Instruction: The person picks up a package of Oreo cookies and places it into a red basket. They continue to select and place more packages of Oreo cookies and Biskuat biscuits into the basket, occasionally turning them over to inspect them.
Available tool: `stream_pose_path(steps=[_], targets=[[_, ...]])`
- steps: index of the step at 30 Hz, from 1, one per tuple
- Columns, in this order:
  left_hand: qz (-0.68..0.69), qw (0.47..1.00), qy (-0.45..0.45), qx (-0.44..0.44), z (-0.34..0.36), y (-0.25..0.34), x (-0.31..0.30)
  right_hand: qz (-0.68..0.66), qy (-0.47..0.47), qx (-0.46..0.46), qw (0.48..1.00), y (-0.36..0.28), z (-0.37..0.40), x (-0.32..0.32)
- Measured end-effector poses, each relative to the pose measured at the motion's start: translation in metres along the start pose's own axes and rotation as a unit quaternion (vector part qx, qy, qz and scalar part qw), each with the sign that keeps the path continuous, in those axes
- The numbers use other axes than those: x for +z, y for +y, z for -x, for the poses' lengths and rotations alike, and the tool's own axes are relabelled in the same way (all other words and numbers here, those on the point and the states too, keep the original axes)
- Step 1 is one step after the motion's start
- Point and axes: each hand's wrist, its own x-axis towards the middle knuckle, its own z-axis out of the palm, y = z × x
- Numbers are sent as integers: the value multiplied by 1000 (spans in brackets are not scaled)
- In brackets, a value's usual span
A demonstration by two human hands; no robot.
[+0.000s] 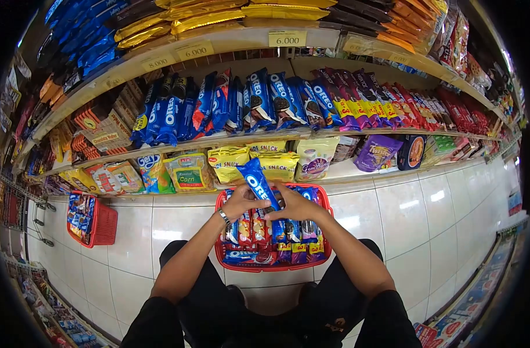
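Note:
A blue pack of Oreo cookies is tilted between my two hands, its upper end pointing up and left. My left hand has its fingers closed on the pack's left side, with a banded watch or bracelet at the wrist. From the right, my right hand grips the lower part of the same pack; some of its fingertips are hidden behind it. Directly below both hands stands a red shopping basket, filled with rows of blue, red and purple snack packs.
Ahead, a shelf row holds upright Oreo packs and purple wafer packs. Yellow snack bags line the bottom shelf. Another red basket with packs sits on the tiled floor at left. Price-tagged shelf edge overhangs above.

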Motion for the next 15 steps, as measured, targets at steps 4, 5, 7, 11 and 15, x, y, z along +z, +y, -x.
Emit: stream_pose_path(steps=[4,5,7,11,15], targets=[[-31,999,-33,-24,0,-1,-4,109,-74,65,989,-14,6,-16],[-34,998,-52,-10,1,-1,-4,131,-92,82,984,-17,9,-20],[-78,993,-75,36,1,-1,-6,133,-85,23,987,-24,19,-26],[-161,985,-57,0,-10,-42,-23,90,-48,-64,993,-92,45,-58],[-380,925,-14,-5,-12,-68,-30,-53,159,-97,981,-143,53,-101]])
